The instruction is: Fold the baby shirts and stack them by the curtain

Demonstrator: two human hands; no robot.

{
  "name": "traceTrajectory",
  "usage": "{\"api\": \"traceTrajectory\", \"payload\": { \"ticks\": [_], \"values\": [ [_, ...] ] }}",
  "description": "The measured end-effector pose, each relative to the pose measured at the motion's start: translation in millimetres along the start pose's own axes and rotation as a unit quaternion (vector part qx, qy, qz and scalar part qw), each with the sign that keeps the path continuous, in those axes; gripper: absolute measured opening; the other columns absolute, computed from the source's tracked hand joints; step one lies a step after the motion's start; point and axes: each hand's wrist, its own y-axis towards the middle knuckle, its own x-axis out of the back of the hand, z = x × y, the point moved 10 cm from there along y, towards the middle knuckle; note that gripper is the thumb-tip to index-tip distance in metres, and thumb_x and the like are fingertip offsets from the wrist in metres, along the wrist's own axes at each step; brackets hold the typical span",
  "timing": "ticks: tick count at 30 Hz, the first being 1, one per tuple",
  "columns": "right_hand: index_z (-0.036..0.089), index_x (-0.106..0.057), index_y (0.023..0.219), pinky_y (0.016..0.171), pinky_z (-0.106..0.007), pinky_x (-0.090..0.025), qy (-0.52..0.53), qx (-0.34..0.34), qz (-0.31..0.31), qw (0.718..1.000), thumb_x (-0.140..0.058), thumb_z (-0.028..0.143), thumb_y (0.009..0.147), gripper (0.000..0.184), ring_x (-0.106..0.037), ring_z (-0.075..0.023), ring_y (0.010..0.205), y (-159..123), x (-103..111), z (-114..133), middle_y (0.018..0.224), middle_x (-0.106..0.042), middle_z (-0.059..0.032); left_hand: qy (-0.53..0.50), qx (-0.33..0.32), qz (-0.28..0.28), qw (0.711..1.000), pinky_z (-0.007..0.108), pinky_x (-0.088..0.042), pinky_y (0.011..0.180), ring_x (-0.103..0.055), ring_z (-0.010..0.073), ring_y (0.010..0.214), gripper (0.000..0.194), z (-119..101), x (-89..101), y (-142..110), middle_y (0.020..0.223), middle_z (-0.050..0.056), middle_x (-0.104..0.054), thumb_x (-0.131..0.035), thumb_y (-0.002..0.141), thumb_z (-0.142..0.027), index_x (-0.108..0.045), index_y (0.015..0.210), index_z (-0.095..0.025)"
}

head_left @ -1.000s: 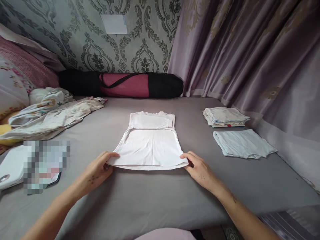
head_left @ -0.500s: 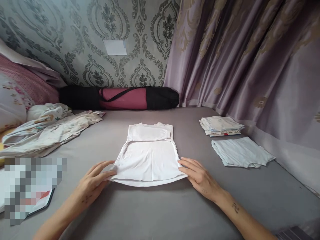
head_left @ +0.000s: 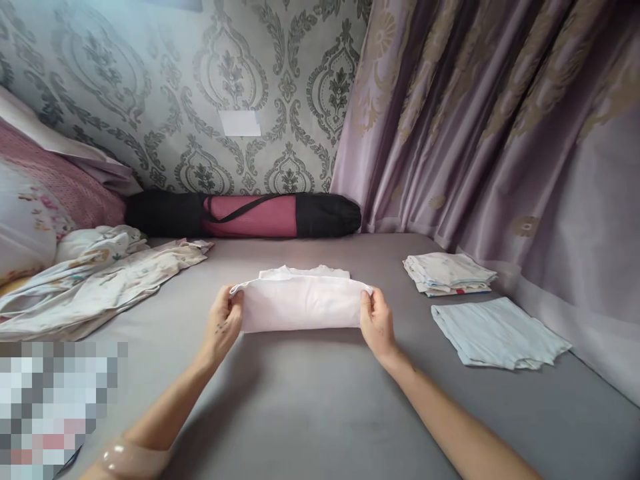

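Observation:
A white shirt [head_left: 303, 303] lies in the middle of the grey sheet, its lower part lifted and folded toward the far end. At the left corner of its hem, my left hand [head_left: 226, 319] pinches the cloth between thumb and fingers. My right hand [head_left: 376, 323] grips the opposite corner in the same way. The hem is stretched between both hands, and a strip of the shirt's far end shows behind it.
Folded clothes [head_left: 450, 272] are stacked at the right, with a folded pale blue garment [head_left: 500, 333] in front. Loose clothes [head_left: 100, 287] lie at the left. A black and pink roll bag [head_left: 250, 215] rests against the wall; a curtain [head_left: 425, 120] hangs at right.
Both hands have taken hold of the hem corners and raised them away from me, folding the lower part over. Before, the shirt lay flat with my fingers resting at its lower corners.

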Motion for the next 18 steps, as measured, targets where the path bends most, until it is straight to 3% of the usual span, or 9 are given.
{"api": "traceTrajectory", "payload": {
  "ticks": [4,9,18],
  "values": [
    [0.017,-0.058,0.111,0.077,-0.03,-0.046,-0.062,-0.005,-0.015,0.998,-0.03,0.041,0.097,0.039,-0.065,-0.0243,0.091,25.4,-23.2,-12.7,0.1,-0.071,-0.0133,0.046,-0.001,-0.002,0.999,0.024,-0.041,0.065,-0.052,0.0155,0.067,0.032,9.0,-24.0,21.0,0.073,-0.001,-0.056,-0.036,0.092,-0.045,-0.056,0.101,-0.021],
    [0.018,-0.056,0.124,0.077,-0.028,-0.045,-0.145,-0.041,0.047,0.988,-0.029,0.036,0.101,0.04,-0.066,-0.024,0.094,47.4,-49.3,-29.9,0.106,-0.072,-0.0119,0.122,-0.038,0.011,0.992,0.028,-0.043,0.073,-0.059,0.0198,0.079,0.03,20.5,-45.6,45.7,0.085,0.005,-0.063,-0.033,0.093,-0.039,-0.055,0.103,-0.021],
    [0.02,-0.054,0.128,0.07,-0.027,-0.041,-0.234,-0.088,0.092,0.964,-0.027,0.035,0.105,0.04,-0.066,-0.0229,0.089,66.0,-64.3,-38.7,0.101,-0.071,-0.011,0.214,-0.036,0.027,0.976,0.029,-0.04,0.069,-0.065,0.0236,0.084,0.029,34.3,-56.7,67.7,0.091,0.009,-0.067,-0.028,0.1,-0.039,-0.051,0.108,-0.023]
  ]
}}
